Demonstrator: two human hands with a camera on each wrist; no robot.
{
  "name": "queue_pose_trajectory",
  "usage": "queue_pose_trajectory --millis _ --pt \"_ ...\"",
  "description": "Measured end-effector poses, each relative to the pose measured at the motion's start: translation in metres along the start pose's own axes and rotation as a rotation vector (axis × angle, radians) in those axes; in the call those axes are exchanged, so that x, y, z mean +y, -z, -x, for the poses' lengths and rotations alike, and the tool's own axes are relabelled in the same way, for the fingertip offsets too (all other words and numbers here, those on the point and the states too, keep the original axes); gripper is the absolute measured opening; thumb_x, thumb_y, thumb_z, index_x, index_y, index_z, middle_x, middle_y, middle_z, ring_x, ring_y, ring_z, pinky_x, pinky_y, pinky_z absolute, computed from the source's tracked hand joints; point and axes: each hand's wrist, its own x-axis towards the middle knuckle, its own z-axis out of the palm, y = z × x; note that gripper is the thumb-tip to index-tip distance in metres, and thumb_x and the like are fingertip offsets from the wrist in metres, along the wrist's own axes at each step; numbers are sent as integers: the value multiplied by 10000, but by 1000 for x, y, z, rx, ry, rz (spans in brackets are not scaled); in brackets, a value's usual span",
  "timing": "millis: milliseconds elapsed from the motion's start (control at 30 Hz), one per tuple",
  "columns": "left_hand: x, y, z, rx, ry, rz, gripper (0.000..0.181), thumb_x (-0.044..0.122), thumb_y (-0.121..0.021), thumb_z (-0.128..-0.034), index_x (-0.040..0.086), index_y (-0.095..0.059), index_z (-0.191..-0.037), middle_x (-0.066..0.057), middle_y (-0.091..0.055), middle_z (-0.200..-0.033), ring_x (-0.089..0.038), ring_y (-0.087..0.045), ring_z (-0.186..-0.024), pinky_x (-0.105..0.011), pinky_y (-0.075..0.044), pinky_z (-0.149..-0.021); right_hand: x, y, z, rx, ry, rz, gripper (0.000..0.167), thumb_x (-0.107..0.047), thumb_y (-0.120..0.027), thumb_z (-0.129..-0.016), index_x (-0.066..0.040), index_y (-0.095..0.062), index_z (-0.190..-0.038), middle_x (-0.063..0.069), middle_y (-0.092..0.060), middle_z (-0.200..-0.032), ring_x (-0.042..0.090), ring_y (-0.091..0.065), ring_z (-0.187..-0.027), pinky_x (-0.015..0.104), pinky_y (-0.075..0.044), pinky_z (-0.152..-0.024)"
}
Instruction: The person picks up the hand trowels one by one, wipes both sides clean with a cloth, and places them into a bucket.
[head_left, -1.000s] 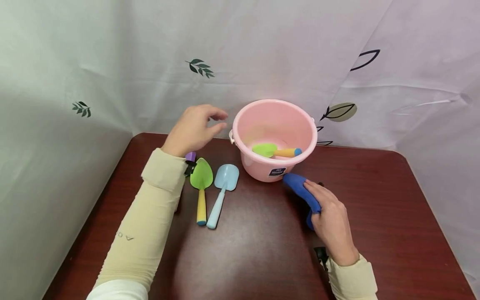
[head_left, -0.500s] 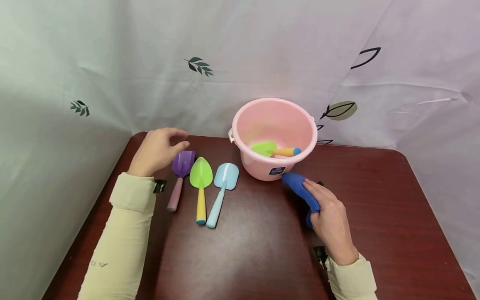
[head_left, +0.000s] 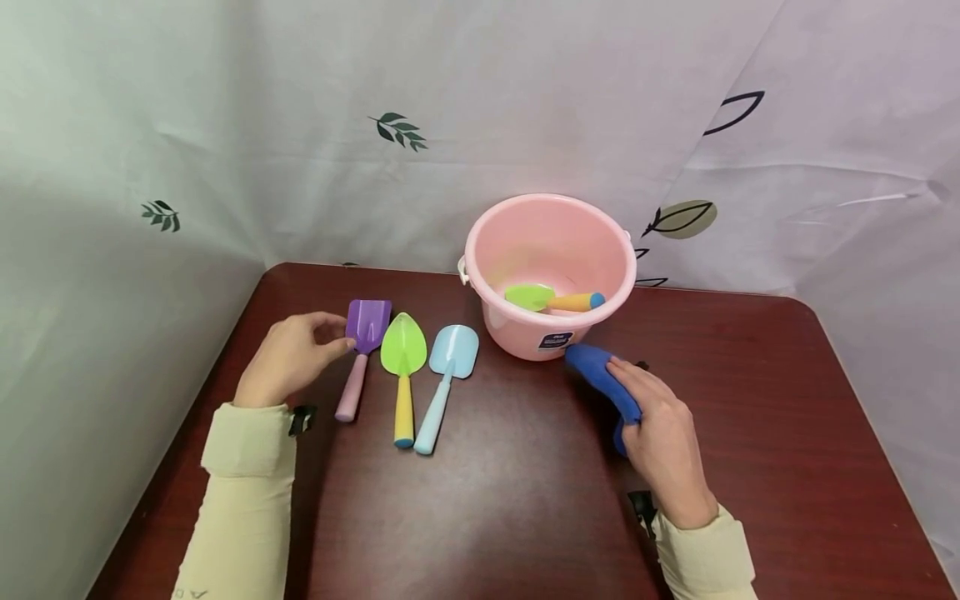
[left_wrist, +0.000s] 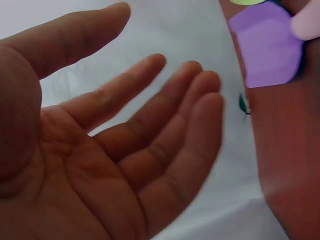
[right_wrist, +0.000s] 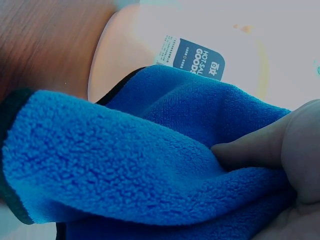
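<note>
My left hand (head_left: 294, 354) hovers beside a purple toy shovel (head_left: 365, 325) with a pink handle, fingertips near its blade. The left wrist view has the fingers loosely spread, holding nothing, and the purple blade at upper right. Right of that shovel lie a green pointed trowel (head_left: 403, 354) with a yellow handle and a light blue shovel (head_left: 453, 350). A folded blue towel (right_wrist: 110, 160) is pinched in my right hand (head_left: 663, 450), thumb pressed into its fold. In the head view, the towel's far end is close to the pink bucket (head_left: 517, 333).
A second green trowel (head_left: 531, 297) with an orange-yellow handle lies inside the bucket, which stands upright near the table's back edge. Behind and on both sides of the brown table (head_left: 480, 517) hangs pale cloth (head_left: 300, 100) with leaf prints.
My left hand has come away from beside the bucket, leftward and down to the purple shovel, which it had been covering. The right hand and towel have stayed put.
</note>
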Motion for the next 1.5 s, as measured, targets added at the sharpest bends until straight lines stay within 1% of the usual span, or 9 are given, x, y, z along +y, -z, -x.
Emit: queue_pose_trajectory --millis 167,333,567,767,867,1033,1167,1267,1500 --pt "-9 -20 11 -61 76 18 459 305 -696 -943 -23 -644 -1260 -174 -699 -1084 -327 -652 -962 -514 -525 -829 0 0 0 -3 3 -3 702 253 -520 -691 -52 -669 -1305 135 -637 -1334 383 -585 -1228 594 -491 -938" --pt "-17 -38 18 -101 136 42 486 299 -723 -919 -44 -638 -1253 -168 -694 -1053 -289 -645 -911 -462 -544 -784 1 0 0 5 9 -1 690 252 -522 -692 -45 -674 -1296 130 -640 -1330 375 -591 -1223 586 -493 -938" --pt "-21 -53 26 -111 209 71 532 277 -769 -883 -62 -616 -1263 -174 -700 -1037 -261 -645 -857 -416 -544 -731 1 -2 0 1 7 -1 692 253 -512 -687 -44 -677 -1290 128 -643 -1326 369 -591 -1226 584 -491 -940" --pt "-20 -57 32 -113 258 69 514 265 -759 -896 -72 -610 -1255 -177 -697 -988 -260 -625 -809 -406 -532 -683 1 -1 0 -8 2 -1 704 265 -513 -681 -40 -672 -1295 138 -639 -1329 373 -583 -1234 591 -487 -946" --pt "-20 -57 35 -123 261 78 501 284 -733 -914 -69 -613 -1247 -129 -702 -921 -235 -622 -787 -394 -524 -670 2 -1 0 -7 3 -2 701 264 -518 -684 -41 -672 -1296 136 -640 -1329 372 -582 -1236 591 -487 -947" --pt "-22 -60 39 -150 259 153 471 268 -680 -960 -85 -590 -1259 -55 -721 -851 -173 -656 -732 -361 -524 -646 2 -1 -1 -3 7 -1 700 260 -518 -684 -44 -674 -1295 135 -642 -1325 369 -585 -1233 589 -489 -942" --pt "-27 -62 40 -163 260 217 475 257 -652 -983 -115 -570 -1267 -87 -727 -886 -171 -672 -730 -367 -553 -660 3 -2 -1 -3 9 -3 703 260 -514 -679 -44 -674 -1293 134 -643 -1325 373 -587 -1228 592 -490 -936" --pt "-31 -63 39 -164 256 240 481 278 -638 -994 -120 -579 -1259 -98 -718 -891 -173 -667 -733 -355 -558 -664 3 -1 0 -4 7 -3 702 260 -517 -682 -44 -673 -1295 135 -641 -1328 375 -585 -1230 591 -489 -939" --pt "-34 -65 36 -131 278 227 503 345 -608 -1005 -102 -619 -1236 -129 -670 -906 -197 -612 -741 -323 -503 -624 3 -1 -1 -7 4 -1 697 264 -515 -689 -42 -673 -1295 138 -639 -1330 376 -583 -1233 592 -488 -942"
